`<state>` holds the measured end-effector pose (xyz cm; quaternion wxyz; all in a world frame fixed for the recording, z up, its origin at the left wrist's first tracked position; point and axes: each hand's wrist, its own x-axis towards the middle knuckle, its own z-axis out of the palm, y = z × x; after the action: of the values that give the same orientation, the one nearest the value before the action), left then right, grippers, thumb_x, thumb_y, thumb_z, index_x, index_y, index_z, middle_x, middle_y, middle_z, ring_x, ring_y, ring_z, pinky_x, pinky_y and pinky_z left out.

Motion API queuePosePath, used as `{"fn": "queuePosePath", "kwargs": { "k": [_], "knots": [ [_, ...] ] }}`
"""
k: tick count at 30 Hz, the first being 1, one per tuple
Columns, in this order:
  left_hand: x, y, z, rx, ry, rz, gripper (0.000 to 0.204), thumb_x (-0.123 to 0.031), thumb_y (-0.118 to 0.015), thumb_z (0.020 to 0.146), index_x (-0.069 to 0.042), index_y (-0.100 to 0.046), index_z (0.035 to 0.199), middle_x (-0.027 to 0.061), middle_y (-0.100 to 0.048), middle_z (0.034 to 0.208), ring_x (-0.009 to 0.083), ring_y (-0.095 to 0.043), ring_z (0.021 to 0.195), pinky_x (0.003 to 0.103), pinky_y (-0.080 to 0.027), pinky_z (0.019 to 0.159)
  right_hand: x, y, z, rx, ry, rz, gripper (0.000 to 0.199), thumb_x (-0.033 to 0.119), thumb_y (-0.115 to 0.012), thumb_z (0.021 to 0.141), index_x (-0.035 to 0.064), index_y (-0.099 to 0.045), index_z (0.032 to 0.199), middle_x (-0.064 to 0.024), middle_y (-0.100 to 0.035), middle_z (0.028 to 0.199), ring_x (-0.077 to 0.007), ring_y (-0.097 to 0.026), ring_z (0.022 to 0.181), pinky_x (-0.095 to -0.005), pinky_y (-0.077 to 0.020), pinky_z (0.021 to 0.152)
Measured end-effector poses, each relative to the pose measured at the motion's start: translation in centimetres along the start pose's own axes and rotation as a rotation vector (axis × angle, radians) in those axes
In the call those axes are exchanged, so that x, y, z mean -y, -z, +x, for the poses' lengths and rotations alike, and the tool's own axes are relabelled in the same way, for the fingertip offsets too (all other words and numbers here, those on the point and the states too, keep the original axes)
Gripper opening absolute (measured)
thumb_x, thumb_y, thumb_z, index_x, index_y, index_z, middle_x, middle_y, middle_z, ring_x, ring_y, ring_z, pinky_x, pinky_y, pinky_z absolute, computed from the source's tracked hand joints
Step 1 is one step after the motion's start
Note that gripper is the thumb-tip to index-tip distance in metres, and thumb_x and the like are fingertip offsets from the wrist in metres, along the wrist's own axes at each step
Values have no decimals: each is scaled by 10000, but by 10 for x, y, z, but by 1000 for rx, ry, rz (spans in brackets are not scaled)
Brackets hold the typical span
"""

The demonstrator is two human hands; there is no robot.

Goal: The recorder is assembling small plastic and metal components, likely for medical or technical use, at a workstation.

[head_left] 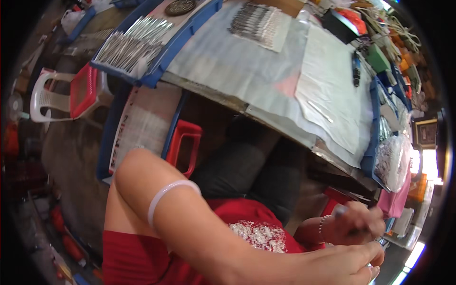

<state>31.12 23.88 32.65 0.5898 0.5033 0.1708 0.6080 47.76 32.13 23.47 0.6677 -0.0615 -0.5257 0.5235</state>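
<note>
My left arm, with a pale bangle (173,194) above the wrist, reaches across my body to the lower right. There my left hand (349,266) has its fingers bent and pressed together; what they pinch, if anything, is hidden. Just beyond it is my right hand (356,223), wearing a beaded bracelet (321,228). Its fingers are curled and blurred, around something dark or greyish too smeared to name. Both hands are off the table's near edge. A single slim silvery piece (320,111) lies on a white sheet (332,80) on the table.
A blue tray (164,61) of thin metal pieces (135,45) sits at the table's left. More silvery pieces (259,26) lie in a row at the back. A blue-black pen-shaped tool (356,69) and a plastic bag (392,164) are at right. A red stool (183,147) stands below.
</note>
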Motion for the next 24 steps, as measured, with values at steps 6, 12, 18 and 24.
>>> {"fn": "queuePosePath", "kwargs": {
  "k": [6, 12, 18, 24],
  "knots": [
    [32, 55, -15, 173, 482, 334, 142, -64, -536, 829, 35, -505, 927, 232, -614, 768, 342, -634, 748, 386, -498, 642, 16, -48, 32, 2, 257, -15, 80, 88, -616, 775, 74, -570, 711, 30, -505, 766, -54, -365, 381, -207, -307, 434],
    [33, 147, -92, -485, 885, -137, 223, -172, -515, 966, -26, -574, 1124, 66, -651, 955, 92, -614, 760, 219, -514, 673, -15, -42, 32, 330, -91, 246, 482, 136, -648, 770, 131, -516, 1233, -48, -636, 864, -198, -623, 724, -304, -531, 725],
    [70, 164, -123, -707, 759, -171, 228, -182, -513, 968, -47, -573, 1142, 52, -646, 962, 79, -604, 740, 213, -504, 663, -29, -43, 50, 364, 113, 218, 398, 131, -643, 763, 127, -517, 1141, -46, -620, 831, -196, -605, 691, -299, -515, 687],
    [96, 173, -136, -771, 714, -168, 228, -163, -523, 958, -42, -576, 1145, 58, -653, 934, 78, -598, 705, 209, -494, 641, -51, -64, 46, 317, 295, 221, 316, 127, -639, 757, 124, -519, 1050, -43, -604, 798, -193, -587, 657, -295, -499, 650]
  ]
}}
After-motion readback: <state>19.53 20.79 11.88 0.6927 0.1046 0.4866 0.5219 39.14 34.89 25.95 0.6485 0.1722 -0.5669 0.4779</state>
